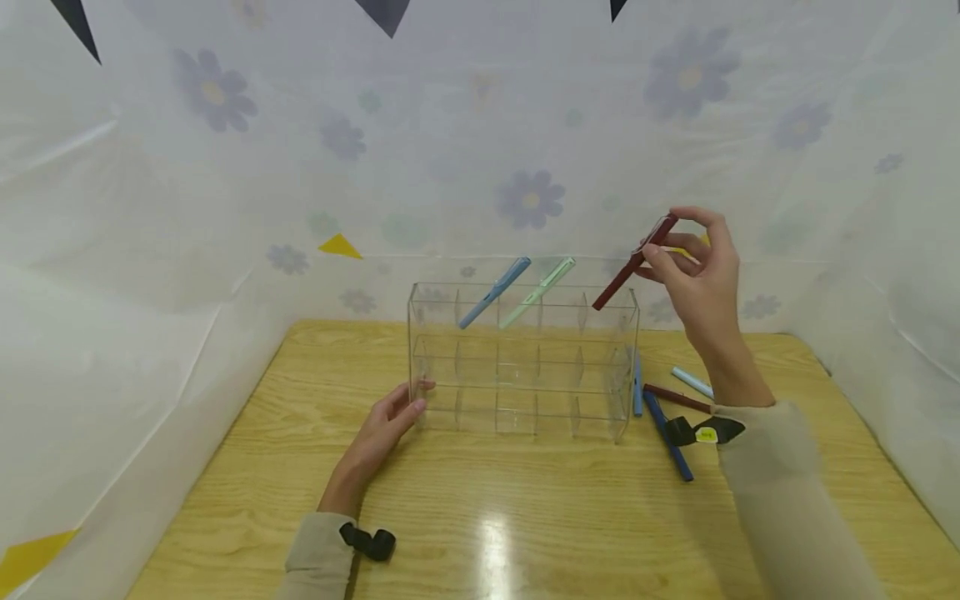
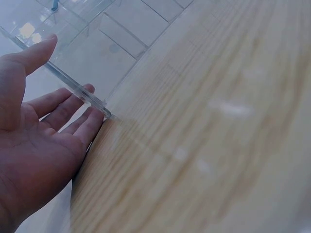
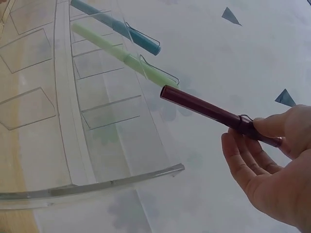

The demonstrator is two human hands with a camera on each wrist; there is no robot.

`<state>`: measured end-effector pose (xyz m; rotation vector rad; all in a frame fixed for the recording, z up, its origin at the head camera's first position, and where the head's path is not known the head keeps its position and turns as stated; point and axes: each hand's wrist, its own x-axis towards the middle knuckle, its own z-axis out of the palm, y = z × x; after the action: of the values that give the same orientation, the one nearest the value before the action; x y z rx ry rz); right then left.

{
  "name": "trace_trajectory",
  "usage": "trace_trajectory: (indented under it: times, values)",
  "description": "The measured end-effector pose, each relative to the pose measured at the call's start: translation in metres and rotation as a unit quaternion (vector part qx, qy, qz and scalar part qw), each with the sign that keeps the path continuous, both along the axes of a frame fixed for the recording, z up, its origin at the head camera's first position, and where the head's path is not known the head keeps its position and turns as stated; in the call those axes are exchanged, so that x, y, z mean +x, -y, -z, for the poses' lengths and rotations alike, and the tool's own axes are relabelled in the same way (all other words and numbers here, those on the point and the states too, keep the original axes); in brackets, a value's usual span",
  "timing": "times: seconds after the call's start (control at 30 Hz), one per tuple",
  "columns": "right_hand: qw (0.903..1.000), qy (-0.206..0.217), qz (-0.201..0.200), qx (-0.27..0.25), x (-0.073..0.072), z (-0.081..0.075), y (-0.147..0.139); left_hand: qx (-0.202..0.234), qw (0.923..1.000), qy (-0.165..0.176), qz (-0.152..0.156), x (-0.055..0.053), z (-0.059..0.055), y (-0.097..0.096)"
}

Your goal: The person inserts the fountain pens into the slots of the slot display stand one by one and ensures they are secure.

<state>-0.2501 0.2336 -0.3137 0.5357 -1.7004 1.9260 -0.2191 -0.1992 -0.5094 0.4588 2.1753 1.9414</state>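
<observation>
My right hand [image 1: 697, 267] pinches a dark red pen [image 1: 621, 279] with a wire clip, above the right end of a clear plastic organizer [image 1: 517, 379]. The pen slants, its lower end near the organizer's top edge. A blue pen [image 1: 495, 293] and a light green pen [image 1: 538, 292] lean in the organizer's top row. In the right wrist view, the dark red pen [image 3: 204, 109] is apart from the green one. My left hand [image 1: 386, 429] touches the organizer's left side, thumb near the front edge and fingers loosely extended, as the left hand [image 2: 48, 121] shows in the left wrist view.
Right of the organizer, several loose pens lie on the wooden table [image 1: 450, 508]: a dark blue pen [image 1: 669, 437], a dark red one [image 1: 675, 398], a light blue one [image 1: 692, 382] and a blue one [image 1: 637, 387]. A flowered white sheet [image 1: 442, 125] hangs behind.
</observation>
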Motion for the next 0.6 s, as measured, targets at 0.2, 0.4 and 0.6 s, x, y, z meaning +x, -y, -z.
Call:
trace_trajectory:
  times: [0.2,0.4,0.6]
  values:
    - [0.9992,-0.008,-0.006,-0.038,-0.011,0.004,0.01,-0.003,1.0,-0.003,-0.002,0.0,0.001,0.001]
    - [0.9995,0.005,-0.013,-0.029,-0.021,0.011,0.018,-0.004,1.0,-0.002,-0.004,0.001,0.0,0.001]
    - [0.9993,0.031,-0.015,-0.011,-0.024,0.018,0.021,-0.004,1.0,-0.003,-0.007,0.001,0.0,0.0]
